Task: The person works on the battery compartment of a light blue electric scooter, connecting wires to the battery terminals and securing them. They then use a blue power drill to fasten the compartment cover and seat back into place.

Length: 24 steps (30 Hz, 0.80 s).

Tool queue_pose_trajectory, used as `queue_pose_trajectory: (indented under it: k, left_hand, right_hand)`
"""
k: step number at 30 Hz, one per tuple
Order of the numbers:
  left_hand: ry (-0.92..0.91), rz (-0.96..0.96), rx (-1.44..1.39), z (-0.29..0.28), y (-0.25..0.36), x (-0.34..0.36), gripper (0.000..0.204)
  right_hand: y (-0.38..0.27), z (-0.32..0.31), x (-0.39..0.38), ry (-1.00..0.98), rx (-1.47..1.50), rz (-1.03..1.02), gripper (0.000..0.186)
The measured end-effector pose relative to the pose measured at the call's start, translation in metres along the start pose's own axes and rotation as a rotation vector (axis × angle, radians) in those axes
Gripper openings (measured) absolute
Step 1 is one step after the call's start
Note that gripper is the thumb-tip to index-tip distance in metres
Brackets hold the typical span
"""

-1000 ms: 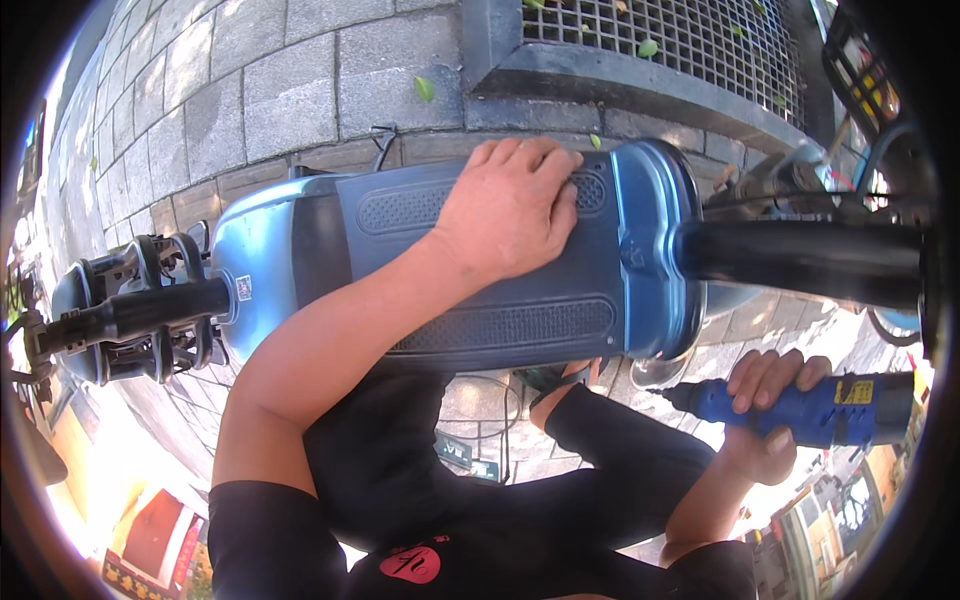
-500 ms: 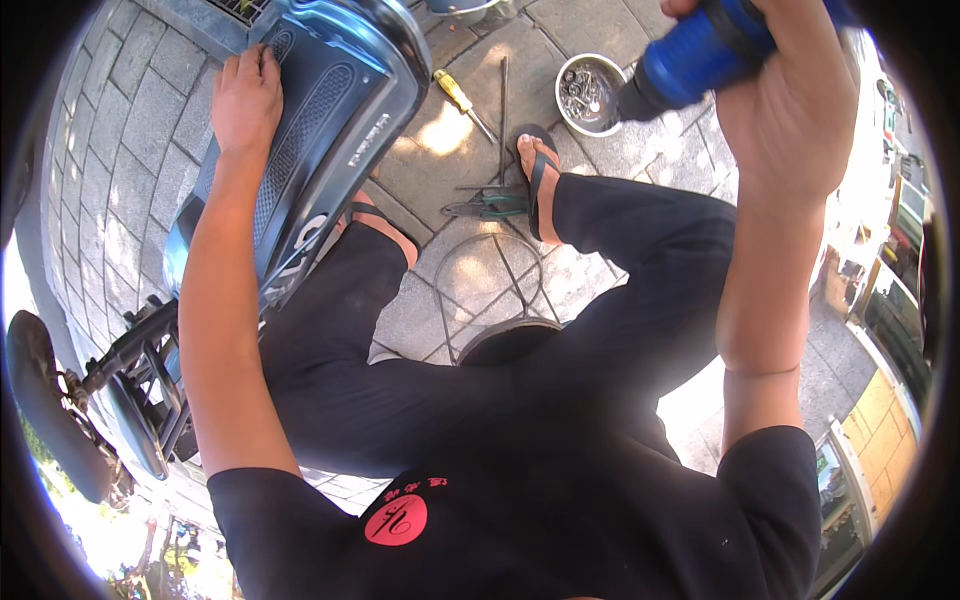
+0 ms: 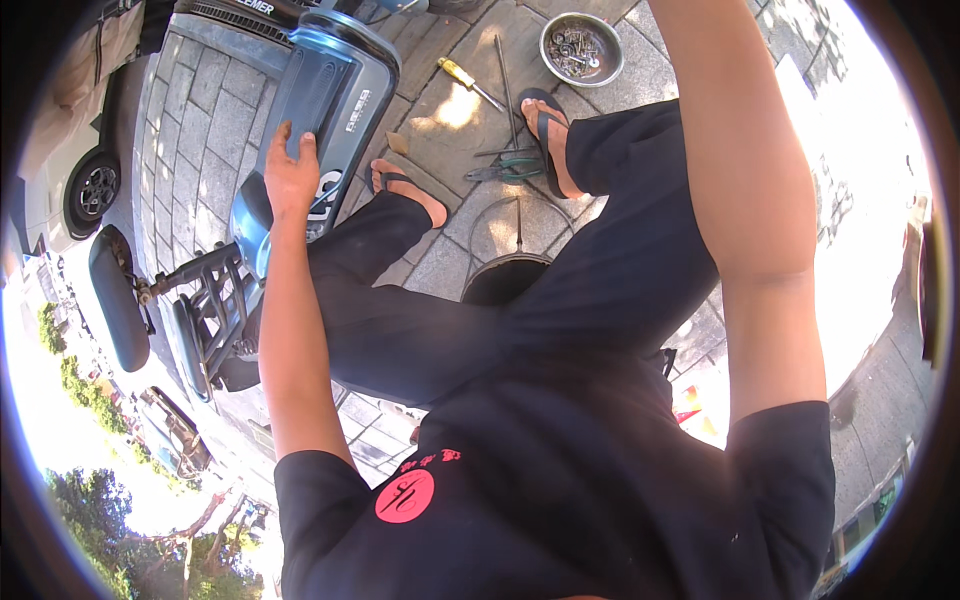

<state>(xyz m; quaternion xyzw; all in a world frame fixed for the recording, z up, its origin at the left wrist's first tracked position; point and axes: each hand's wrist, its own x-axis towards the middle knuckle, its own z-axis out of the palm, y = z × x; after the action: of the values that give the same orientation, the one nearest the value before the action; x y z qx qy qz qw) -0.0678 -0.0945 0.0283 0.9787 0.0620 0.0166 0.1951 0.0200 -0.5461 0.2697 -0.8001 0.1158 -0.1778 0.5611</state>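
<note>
My left hand (image 3: 291,178) is over the blue plastic footboard (image 3: 325,75) of a scooter. Its fingers and thumb are spread, with nothing between them; whether the fingertips touch the panel I cannot tell. My right forearm (image 3: 730,130) reaches up past the top edge of the picture, so the right hand and anything in it are hidden. Closest to that arm is a round metal bowl (image 3: 611,64) with small screws and metal parts inside. On the paving lie a yellow-handled screwdriver (image 3: 457,73), a long thin metal rod (image 3: 505,85) and green-handled pliers (image 3: 508,167).
My sandalled feet (image 3: 555,150) stand either side of the tools. Between my legs is a round dark stool (image 3: 505,280) with a wire ring. A dark padded scooter part (image 3: 118,300) sticks out at left, with a white car (image 3: 55,200) beyond it.
The view has shifted. My left hand has come nearer along the footboard, fingers now spread. My right hand, with the blue power drill it held, has passed out of the top edge.
</note>
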Motion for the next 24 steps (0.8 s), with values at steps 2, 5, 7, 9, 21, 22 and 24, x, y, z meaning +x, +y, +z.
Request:
queue_pose_trajectory:
  k: [2, 5, 7, 9, 21, 22, 24]
  left_hand:
    - [-0.026, 0.08, -0.047, -0.025, 0.058, -0.009, 0.053]
    - [0.074, 0.284, -0.218, -0.055, 0.114, -0.011, 0.053]
    - [0.089, 0.365, -0.389, -0.051, 0.152, -0.02, 0.053]
    - [0.02, 0.397, -0.595, -0.039, 0.175, -0.027, 0.053]
    - [-0.827, 0.305, 0.206, 0.038, 0.203, -0.037, 0.059]
    - [-0.878, 0.303, 0.259, 0.048, 0.211, -0.036, 0.058]
    - [-0.898, 0.269, 0.244, 0.078, 0.224, -0.034, 0.056]
  right_hand:
    - [0.011, -0.006, 0.0, 0.07, 0.052, -0.063, 0.038]
    - [0.018, -0.011, -0.003, 0.086, 0.076, -0.138, 0.033]
    - [0.028, -0.014, -0.01, 0.117, 0.119, -0.113, 0.033]
    - [0.025, -0.031, -0.023, 0.124, 0.07, -0.052, 0.033]
    - [0.063, -0.103, -0.027, 0.228, 0.264, -0.105, 0.026]
    - [0.078, -0.107, -0.021, 0.248, 0.307, -0.09, 0.025]
    - [0.108, -0.117, -0.008, 0.289, 0.239, 0.016, 0.023]
